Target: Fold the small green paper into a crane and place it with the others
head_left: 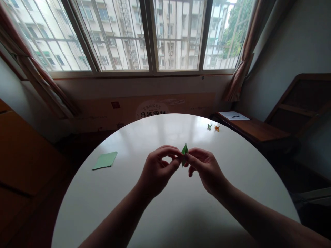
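Observation:
A small piece of folded green paper (184,150) is held above the middle of the round white table (165,213). My left hand (162,167) pinches its left side between thumb and forefinger. From the other side, the thumb and fingers of my right hand (204,167) close on it too. The paper stands upright with a pointed tip at the top and another below; its lower middle is partly covered by my fingertips.
Light green paper sheets (105,160) lie at the table's left. Two little folded paper figures, one green (209,126) and one orange (217,128), stand near the far right edge. Beyond is a wooden chair (258,129) bearing white paper (234,115) with a dark object on it.

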The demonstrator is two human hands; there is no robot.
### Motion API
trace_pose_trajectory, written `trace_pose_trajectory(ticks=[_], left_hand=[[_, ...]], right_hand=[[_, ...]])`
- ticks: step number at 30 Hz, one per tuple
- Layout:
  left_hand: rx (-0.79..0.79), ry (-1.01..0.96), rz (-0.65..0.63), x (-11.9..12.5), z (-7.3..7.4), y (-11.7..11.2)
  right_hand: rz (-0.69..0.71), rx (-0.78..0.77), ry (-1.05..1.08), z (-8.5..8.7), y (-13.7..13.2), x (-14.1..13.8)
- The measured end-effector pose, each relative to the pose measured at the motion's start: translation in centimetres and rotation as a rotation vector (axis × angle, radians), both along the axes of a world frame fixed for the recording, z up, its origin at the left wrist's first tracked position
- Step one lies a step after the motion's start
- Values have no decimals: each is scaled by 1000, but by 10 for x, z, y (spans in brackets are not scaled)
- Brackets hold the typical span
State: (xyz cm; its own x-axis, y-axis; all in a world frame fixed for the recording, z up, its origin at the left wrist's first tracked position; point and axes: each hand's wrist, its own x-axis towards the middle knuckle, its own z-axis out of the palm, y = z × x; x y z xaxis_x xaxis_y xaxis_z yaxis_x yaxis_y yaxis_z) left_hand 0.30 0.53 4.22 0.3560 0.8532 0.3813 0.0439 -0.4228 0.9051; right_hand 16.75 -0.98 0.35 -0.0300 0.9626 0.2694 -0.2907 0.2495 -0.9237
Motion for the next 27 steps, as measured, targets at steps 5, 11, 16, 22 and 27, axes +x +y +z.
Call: trace_pose_trajectory(ticks=[5,11,16,22,27], left_hand=[[-44,-7,-7,-1,-2,4],[-264,-138,-63,0,-4,6],[-443,-154,-56,-1,-1,9],[-471,-175,-28,-2,-1,10],[-510,-157,-54,-1,-2,9]], right_hand=[[-5,9,-34,0,0,0],[-14,30,-72,-3,1,2],[17,-47,-59,0,2,5],[29,-118,-16,3,1,6],[18,-121,-5,4,1,6]])
